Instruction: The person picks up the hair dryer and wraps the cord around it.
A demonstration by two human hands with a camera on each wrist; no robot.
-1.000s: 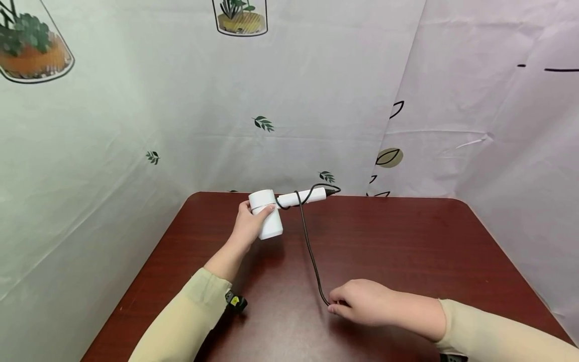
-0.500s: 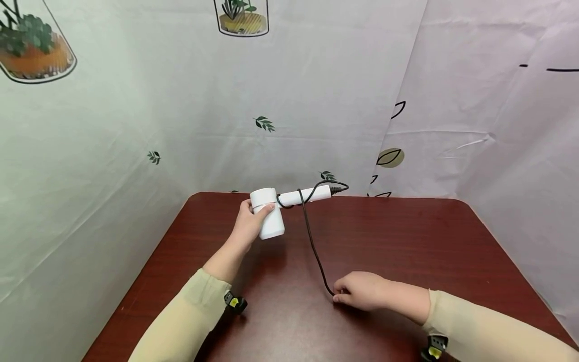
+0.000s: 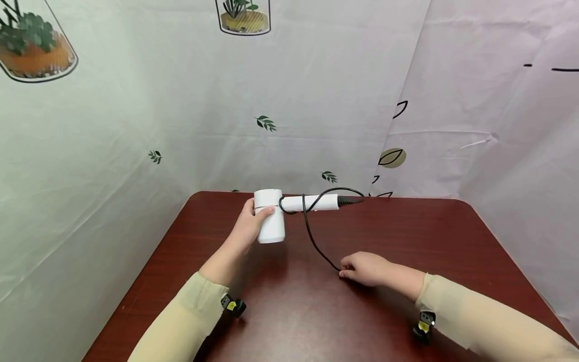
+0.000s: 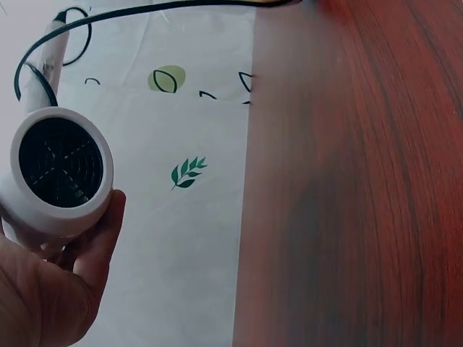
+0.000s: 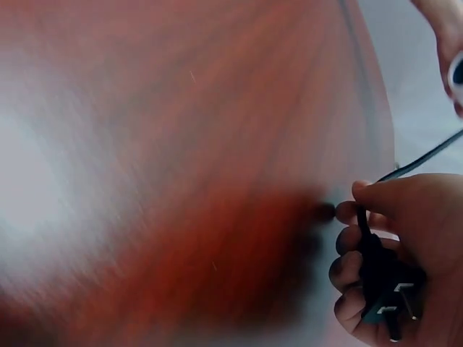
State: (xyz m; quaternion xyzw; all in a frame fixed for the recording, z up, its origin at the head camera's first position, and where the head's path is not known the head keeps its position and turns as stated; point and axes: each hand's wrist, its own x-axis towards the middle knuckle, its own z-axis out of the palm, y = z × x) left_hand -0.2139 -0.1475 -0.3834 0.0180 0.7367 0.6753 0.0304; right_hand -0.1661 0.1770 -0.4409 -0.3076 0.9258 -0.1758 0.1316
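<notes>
In the head view, my left hand (image 3: 246, 223) grips the head of a white hair dryer (image 3: 271, 226) above the far part of the table, thumb across its front. The dryer's handle points right, with the black cord (image 3: 312, 234) looped around it. Its dark round grille (image 4: 61, 163) faces the left wrist camera. Lower and to the right, my right hand (image 3: 365, 269) pinches the cord near its end between thumb and forefinger. The right wrist view shows the black plug (image 5: 387, 278) with metal prongs within the curled fingers of that hand.
A dark reddish-brown table (image 3: 289, 322) lies under both hands. Behind it and at both sides hangs a pale cloth (image 3: 316, 90) printed with leaves and potted plants. Small black devices (image 3: 233, 305) are strapped at both sleeves.
My right hand has moved away from me and slightly right, so the cord between hand and dryer bends more. The dryer's handle has shifted right and levelled out.
</notes>
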